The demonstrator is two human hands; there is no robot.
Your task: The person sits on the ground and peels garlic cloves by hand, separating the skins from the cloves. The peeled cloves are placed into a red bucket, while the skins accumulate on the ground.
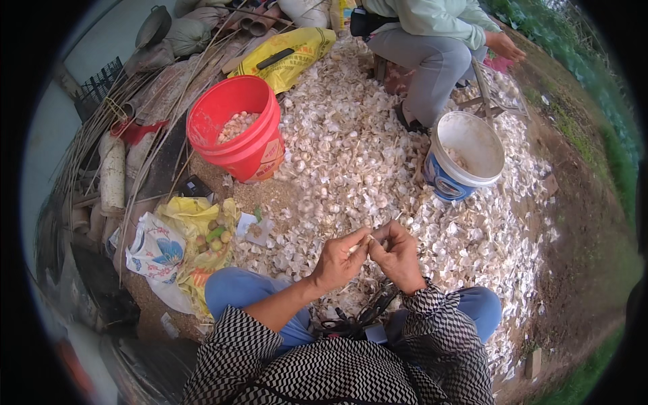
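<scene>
My left hand [339, 258] and my right hand [400, 255] meet above my lap, fingertips together. Between them they pinch a small pale garlic clove [354, 248], mostly hidden by the fingers. Below and beyond spreads a thick layer of garlic bulbs and papery skins [344, 177] on the ground. A red plastic bucket [276, 119], partly filled with peeled-looking cloves [237, 125], stands to the far left. On the right is a white bucket [495, 157] with a blue label and some cloves low inside.
Another person [430, 45] sits on a low stool across from me, beside a wooden stand [483, 93]. Yellow bags [304, 50], round fruit [216, 238], a butterfly-print bag [159, 253], and long thin sticks [167, 121] lie on the left. Black cables [362, 319] rest by my lap.
</scene>
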